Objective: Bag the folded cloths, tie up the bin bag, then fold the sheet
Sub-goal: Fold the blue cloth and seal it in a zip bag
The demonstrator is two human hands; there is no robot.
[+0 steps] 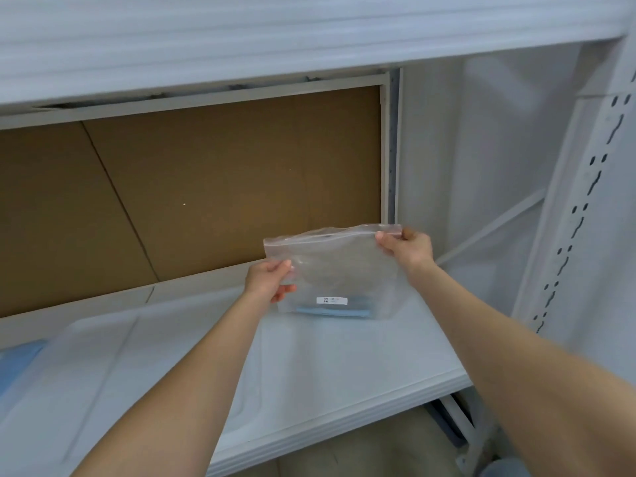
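A clear plastic zip bag (pixel 335 270) is held upright over the right part of a white shelf (pixel 344 366). Blue folded cloth (pixel 334 310) lies in the bottom of the bag, under a small white label (pixel 332 300). My left hand (pixel 270 278) pinches the bag's left edge about halfway down. My right hand (pixel 407 247) pinches the top right corner at the bag's seal strip. Both arms reach forward from the lower edge of the view.
Brown cardboard (pixel 192 187) backs the shelf bay. A white shelf board (pixel 241 43) hangs above. A slotted white upright (pixel 581 215) stands at the right. A blue cloth edge (pixel 17 363) shows at far left on the shelf. Floor shows below the shelf front.
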